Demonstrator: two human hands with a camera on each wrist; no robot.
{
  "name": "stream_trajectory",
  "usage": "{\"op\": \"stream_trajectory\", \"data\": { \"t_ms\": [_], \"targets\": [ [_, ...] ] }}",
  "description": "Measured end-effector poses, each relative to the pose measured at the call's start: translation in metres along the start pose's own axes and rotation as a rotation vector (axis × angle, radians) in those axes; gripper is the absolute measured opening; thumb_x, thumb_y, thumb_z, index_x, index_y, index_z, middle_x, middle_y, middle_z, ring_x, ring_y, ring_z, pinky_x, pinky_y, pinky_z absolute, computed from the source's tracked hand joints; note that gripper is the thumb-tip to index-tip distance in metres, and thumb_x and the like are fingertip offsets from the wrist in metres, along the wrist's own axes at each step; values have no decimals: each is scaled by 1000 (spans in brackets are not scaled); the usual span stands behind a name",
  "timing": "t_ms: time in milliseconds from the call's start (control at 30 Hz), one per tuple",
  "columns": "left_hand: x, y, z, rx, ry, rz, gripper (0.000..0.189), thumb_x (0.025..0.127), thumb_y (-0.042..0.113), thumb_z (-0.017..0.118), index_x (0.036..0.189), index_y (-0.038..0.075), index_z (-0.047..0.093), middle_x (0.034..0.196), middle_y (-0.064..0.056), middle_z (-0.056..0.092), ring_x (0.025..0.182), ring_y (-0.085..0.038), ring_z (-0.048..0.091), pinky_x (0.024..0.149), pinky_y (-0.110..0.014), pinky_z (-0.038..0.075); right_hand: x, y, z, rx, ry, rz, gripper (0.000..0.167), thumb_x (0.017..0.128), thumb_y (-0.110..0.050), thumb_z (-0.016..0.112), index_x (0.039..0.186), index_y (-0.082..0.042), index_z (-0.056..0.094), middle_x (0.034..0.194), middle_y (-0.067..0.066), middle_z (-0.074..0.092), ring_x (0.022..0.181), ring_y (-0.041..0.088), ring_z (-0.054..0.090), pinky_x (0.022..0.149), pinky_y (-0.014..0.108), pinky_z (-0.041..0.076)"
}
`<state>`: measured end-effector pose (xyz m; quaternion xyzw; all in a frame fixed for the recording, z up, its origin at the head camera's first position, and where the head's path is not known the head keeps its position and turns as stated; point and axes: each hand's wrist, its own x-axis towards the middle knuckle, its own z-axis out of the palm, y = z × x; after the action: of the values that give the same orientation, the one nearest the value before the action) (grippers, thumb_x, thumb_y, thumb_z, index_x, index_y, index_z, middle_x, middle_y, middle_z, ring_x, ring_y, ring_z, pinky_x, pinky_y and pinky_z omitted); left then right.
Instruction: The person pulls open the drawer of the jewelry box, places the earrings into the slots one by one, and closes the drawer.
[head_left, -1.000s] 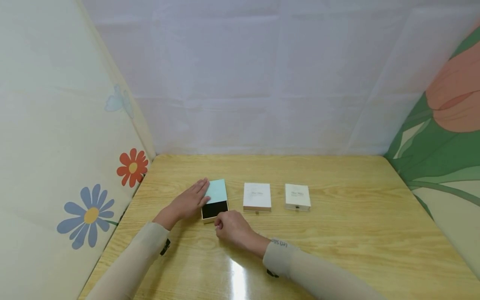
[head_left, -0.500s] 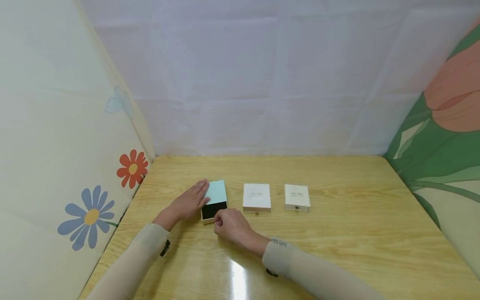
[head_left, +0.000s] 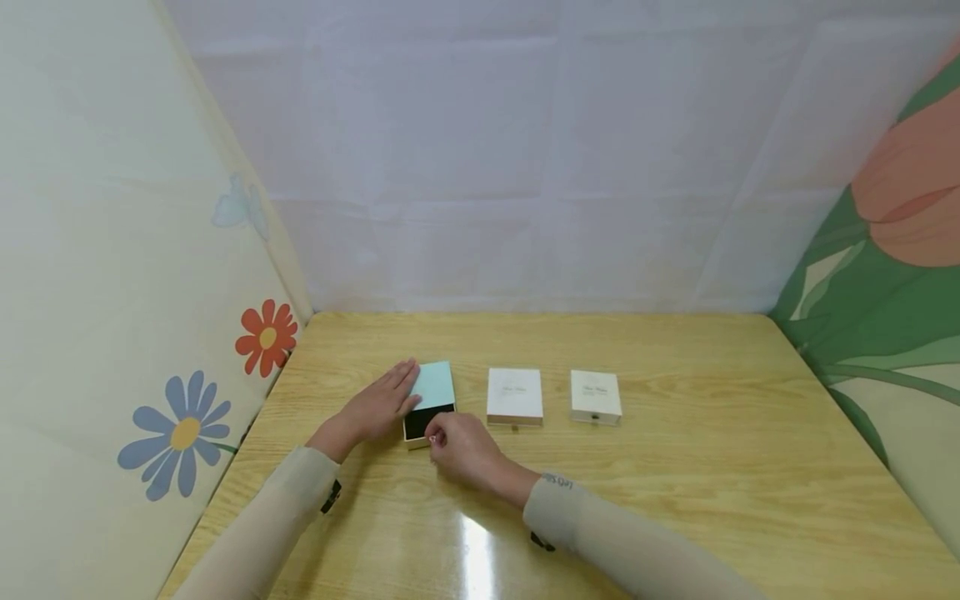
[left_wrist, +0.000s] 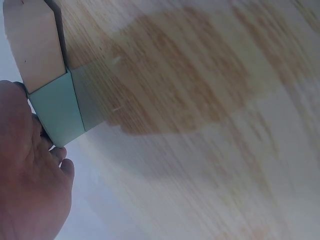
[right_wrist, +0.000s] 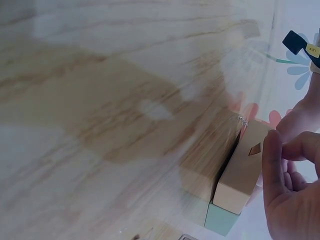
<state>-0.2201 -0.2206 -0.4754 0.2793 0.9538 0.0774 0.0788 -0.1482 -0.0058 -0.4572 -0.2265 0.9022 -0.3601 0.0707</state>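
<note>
A teal drawer box (head_left: 432,384) lies at the left of the table, its black-lined drawer (head_left: 424,421) pulled out toward me. My left hand (head_left: 377,404) rests with straight fingers on the box's left edge. In the left wrist view the hand (left_wrist: 32,175) touches the teal sleeve (left_wrist: 60,110). My right hand (head_left: 467,448) is at the drawer's near right corner, thumb and forefinger pinching a small shiny piece (head_left: 432,439), too small to tell its kind. The right wrist view shows this shiny piece (right_wrist: 242,120) past the drawer's pale front (right_wrist: 242,175).
To the right of the teal box lie a white drawer box (head_left: 514,393) and a cream drawer box (head_left: 596,394), both with printing on top. They stand on a wooden table (head_left: 675,483). A white cloth (head_left: 480,167) hangs behind it, with flowered cloths at both sides.
My right hand has shifted slightly forward, over the near edge of the drawer, with the shiny piece showing more. My left hand and the boxes have stayed in place.
</note>
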Motion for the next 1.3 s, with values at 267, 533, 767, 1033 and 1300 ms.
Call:
{"op": "stream_trajectory", "data": {
  "t_ms": [267, 533, 767, 1033, 1300],
  "targets": [
    [0, 1, 0, 4, 3, 4, 66, 112, 38, 31, 159, -5, 15, 168, -22, 12, 155, -37, 12, 126, -50, 17, 5, 3, 1, 5, 21, -45, 17, 87, -2, 69, 103, -3, 75, 91, 1, 73, 80, 7, 64, 72, 19, 54],
    [0, 2, -1, -11, -4, -2, 66, 112, 37, 33, 159, -5, 15, 168, -21, 11, 155, -36, 13, 126, -50, 18, 9, 5, 1, 44, -1, -11, 20, 87, -1, 67, 106, -2, 75, 93, 1, 72, 80, 7, 62, 72, 19, 54],
    [0, 2, -1, -18, 4, 0, 66, 112, 36, 34, 159, -6, 15, 168, -21, 11, 155, -37, 13, 126, -50, 18, 12, 7, 3, 37, 7, -34, 16, 92, -6, 68, 106, -4, 75, 94, 0, 72, 80, 5, 62, 72, 18, 54],
    [-1, 4, -3, -15, -4, -8, 65, 112, 37, 32, 160, -5, 14, 168, -20, 10, 155, -36, 12, 126, -50, 17, 17, 6, 4, 25, 51, -66, 12, 94, -11, 72, 103, -6, 78, 89, -1, 73, 78, 5, 63, 71, 17, 53],
    [-2, 3, -3, -7, 8, 2, 65, 112, 36, 33, 159, -5, 15, 167, -22, 13, 155, -37, 13, 125, -51, 18, 21, 5, 6, 10, 82, -99, 10, 93, -15, 75, 98, -7, 80, 88, -3, 74, 80, 6, 65, 74, 19, 54]
  ]
}}
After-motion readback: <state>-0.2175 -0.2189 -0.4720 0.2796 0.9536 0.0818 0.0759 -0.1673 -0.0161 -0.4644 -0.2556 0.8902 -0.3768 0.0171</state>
